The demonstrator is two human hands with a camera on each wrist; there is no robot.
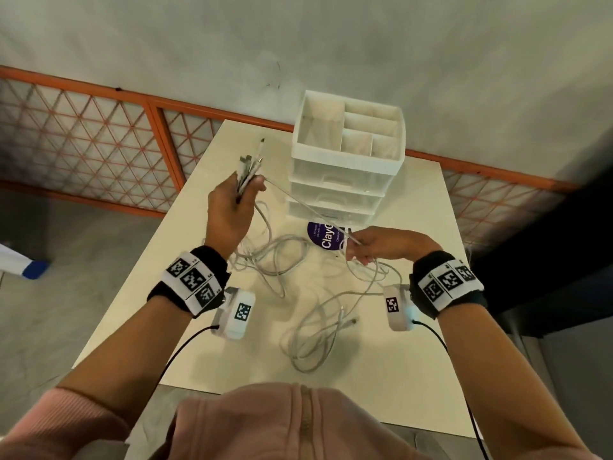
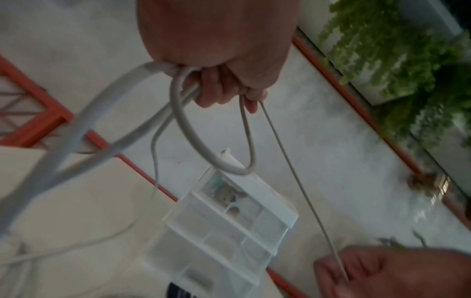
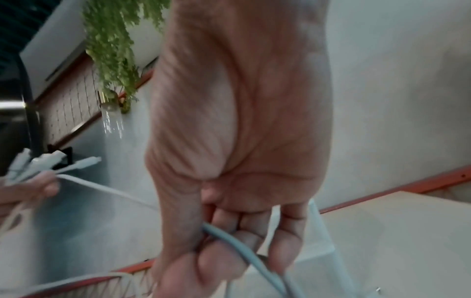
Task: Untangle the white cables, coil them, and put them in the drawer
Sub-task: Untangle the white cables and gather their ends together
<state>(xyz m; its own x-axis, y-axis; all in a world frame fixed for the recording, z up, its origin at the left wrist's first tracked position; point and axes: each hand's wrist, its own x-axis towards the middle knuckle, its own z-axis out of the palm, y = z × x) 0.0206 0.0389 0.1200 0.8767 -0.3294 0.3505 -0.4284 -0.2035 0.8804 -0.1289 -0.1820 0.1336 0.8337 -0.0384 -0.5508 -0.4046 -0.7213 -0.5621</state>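
Several white cables (image 1: 298, 293) lie tangled on the white table (image 1: 414, 360). My left hand (image 1: 232, 207) is raised above the table's left side and grips a bundle of cable ends (image 1: 248, 167), their plugs sticking up past the fist (image 3: 51, 167). Loops hang below that hand (image 2: 188, 131). One cable (image 1: 305, 207) runs taut from it to my right hand (image 1: 374, 244), which pinches it between thumb and fingers (image 3: 229, 248). The white drawer unit (image 1: 345, 174) stands at the table's far side, all drawers closed.
A divided tray (image 1: 351, 127) tops the drawer unit. A purple round sticker (image 1: 323, 237) lies on the table in front of it. An orange lattice railing (image 1: 99, 141) runs behind the table. Green plants (image 2: 395, 50) hang off to the right.
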